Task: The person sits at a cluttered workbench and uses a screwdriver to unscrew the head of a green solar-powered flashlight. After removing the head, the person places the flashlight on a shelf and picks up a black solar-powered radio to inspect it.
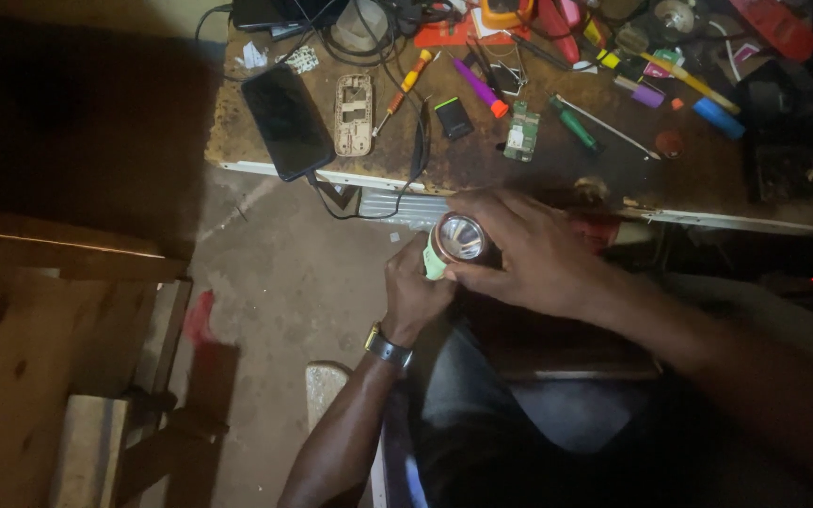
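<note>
Torch is held below the desk's front edge, over the lap, lens facing up. Left hand is wrapped round its green body; most of the body is hidden by that grip. Right hand is closed over the head rim, fingers covering its far side. Frame's right side is too dark to read.

On the desk: black phone overhanging the front edge, phone shell beside it, screwdriver, small circuit board, green-handled tool. Back edge clutter is cut off.
</note>
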